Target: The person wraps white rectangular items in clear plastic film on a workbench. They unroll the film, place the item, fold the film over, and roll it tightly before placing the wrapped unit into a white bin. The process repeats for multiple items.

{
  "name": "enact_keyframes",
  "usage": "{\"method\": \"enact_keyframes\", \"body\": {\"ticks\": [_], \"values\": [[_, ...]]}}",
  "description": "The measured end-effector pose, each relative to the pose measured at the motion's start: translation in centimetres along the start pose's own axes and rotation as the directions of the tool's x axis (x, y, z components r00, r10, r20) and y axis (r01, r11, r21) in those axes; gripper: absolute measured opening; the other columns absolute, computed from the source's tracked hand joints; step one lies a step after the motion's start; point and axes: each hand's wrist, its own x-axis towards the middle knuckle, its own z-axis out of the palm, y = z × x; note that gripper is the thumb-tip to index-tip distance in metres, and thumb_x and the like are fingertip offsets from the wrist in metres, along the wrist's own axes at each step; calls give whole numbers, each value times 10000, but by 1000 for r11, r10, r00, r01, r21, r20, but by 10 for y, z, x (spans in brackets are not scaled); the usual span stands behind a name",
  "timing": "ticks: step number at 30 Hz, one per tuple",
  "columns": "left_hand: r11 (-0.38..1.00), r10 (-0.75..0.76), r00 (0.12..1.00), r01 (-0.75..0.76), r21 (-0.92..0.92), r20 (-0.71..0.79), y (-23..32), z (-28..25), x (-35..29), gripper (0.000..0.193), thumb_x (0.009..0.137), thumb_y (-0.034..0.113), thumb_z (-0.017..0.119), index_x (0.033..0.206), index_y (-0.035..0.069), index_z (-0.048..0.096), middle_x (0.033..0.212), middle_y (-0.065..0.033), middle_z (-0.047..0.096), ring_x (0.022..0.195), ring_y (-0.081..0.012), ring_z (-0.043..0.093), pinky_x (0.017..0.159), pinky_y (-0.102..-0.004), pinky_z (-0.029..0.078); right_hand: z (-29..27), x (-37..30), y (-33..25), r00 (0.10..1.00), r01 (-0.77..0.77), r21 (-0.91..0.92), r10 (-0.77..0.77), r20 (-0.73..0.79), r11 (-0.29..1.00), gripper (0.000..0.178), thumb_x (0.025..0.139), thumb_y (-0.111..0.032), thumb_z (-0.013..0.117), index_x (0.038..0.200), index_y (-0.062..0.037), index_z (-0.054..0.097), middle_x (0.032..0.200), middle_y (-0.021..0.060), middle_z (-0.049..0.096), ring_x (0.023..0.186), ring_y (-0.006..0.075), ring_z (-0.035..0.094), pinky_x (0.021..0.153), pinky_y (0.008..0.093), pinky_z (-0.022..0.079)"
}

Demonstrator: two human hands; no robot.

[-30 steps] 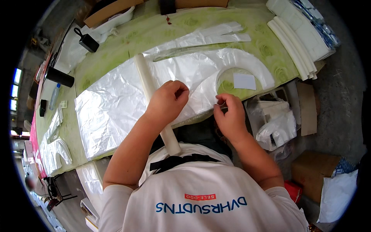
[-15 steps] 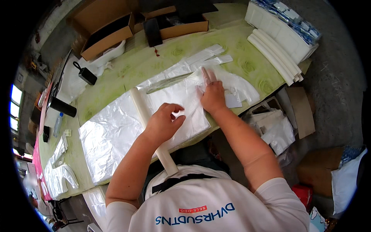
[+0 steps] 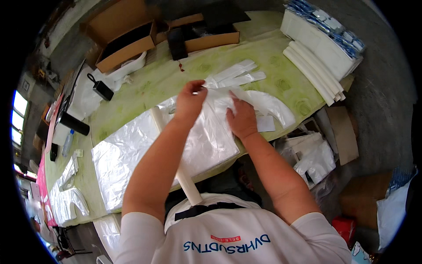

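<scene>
A stack of shiny, thin clear plastic sheets [image 3: 121, 152] lies across the table, with narrow strap-like ends at its far side and a curved end at the right. At the far edge of the stack, my left hand [image 3: 191, 101] pinches the plastic between thumb and fingers. My right hand [image 3: 242, 118] rests on the sheets to its right, fingers spread and holding nothing. Under my left forearm, a long white tube [image 3: 189, 187] lies over the plastic, its near end against my shirt. A small white card [image 3: 266, 123] sits beside my right hand.
Several white tubes [image 3: 312, 72] lie by a white foam box [image 3: 314, 42] at the far right. Open cardboard boxes [image 3: 211, 42] stand along the back. A black speaker [image 3: 103, 90], a dark cylinder [image 3: 74, 123] and a bottle [image 3: 68, 143] are at the left. The table covering [image 3: 281, 77] is green.
My left hand has moved away from me to the far edge and closed on the plastic. My right hand has drawn slightly nearer. The plastic's far part has shifted and bunched.
</scene>
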Motion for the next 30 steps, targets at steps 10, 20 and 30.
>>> {"method": "enact_keyframes", "body": {"ticks": [10,20,30], "values": [[897,-322,845,127,-424,-427,-27,-259,-135,383,941,128,560,1319,66,571,834,42,569,665,-52,494,508,-211,379,-41,16,59,694,-446,895,639,331,20,707,907,-105,632,1537,-187,324,1067,95,660,686,176,581,507,274,431],[833,90,833,237,500,-546,-117,-304,-151,336,881,105,701,1210,74,643,1050,-43,609,788,-118,575,686,-287,503,-117,-33,53,684,-390,900,716,141,195,286,968,-147,591,1251,-110,578,996,57,637,713,145,555,534,233,410],[670,212,963,-267,693,166,-68,-158,-181,521,812,172,709,1286,28,549,1348,-156,553,1314,-351,476,1119,-470,352,-39,-126,-128,945,170,587,-300,132,792,304,804,41,661,1100,-29,650,1141,155,658,1101,332,622,973,405,489]]}}
